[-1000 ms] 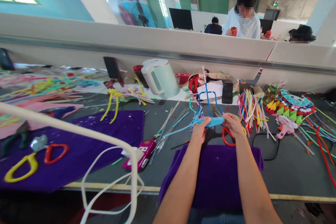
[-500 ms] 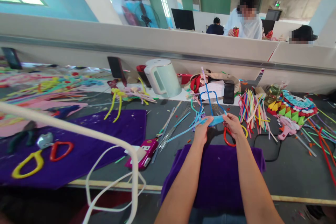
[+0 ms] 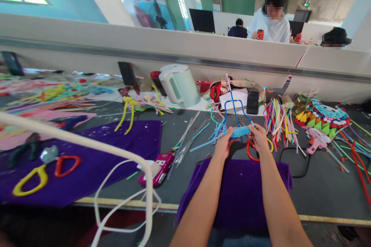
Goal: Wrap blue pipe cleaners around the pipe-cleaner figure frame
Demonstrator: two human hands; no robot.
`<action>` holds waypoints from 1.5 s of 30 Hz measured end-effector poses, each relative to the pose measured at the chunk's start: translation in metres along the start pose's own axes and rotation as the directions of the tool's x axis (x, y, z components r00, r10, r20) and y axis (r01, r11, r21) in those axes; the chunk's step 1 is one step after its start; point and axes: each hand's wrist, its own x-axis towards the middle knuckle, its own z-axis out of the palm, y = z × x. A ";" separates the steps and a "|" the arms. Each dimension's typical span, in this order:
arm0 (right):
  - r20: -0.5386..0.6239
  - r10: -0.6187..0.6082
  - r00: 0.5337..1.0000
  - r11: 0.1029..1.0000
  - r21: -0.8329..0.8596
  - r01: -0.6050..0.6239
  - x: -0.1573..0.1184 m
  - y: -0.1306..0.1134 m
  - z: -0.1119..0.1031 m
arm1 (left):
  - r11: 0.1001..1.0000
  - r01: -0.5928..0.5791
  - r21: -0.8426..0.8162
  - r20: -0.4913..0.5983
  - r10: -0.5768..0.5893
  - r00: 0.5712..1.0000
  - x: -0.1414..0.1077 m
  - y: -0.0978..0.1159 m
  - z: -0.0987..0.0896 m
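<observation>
Light-blue band (image 3: pixel 240 131), above the near part of the table (image 3: pixel 319 197); your left hand (image 3: pixel 223 144) grips one end, your right hand (image 3: pixel 259 137) pinches the other; this opposed hold probably steadies the dark-blue frame (image 3: pixel 233 101) rising beyond it; folded purple cloth (image 3: pixel 237 193) lies beneath your forearms, perhaps as padding; your fingertips' exact contact is hard to make out; the frame's lower joins are hidden, as is part of the red handle (image 3: pixel 253 159).
</observation>
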 end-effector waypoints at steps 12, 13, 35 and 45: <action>0.010 0.174 0.985 0.975 0.142 -0.174 -0.001 0.016 0.013 | 0.993 -0.108 0.045 0.083 0.104 0.991 -0.008 -0.001 0.004; -0.010 0.167 0.986 0.976 0.146 -0.164 -0.001 0.019 0.016 | 0.994 -0.101 0.044 0.082 0.097 0.992 -0.008 -0.002 0.004; -0.209 -0.003 0.978 0.998 0.053 0.015 0.005 0.024 0.013 | 0.987 -0.158 0.029 -0.207 0.161 0.965 0.000 -0.005 -0.001; -0.180 0.078 0.981 0.974 0.224 -0.037 0.002 0.011 0.013 | 0.996 -0.092 -0.009 0.012 0.092 0.996 -0.001 -0.001 -0.001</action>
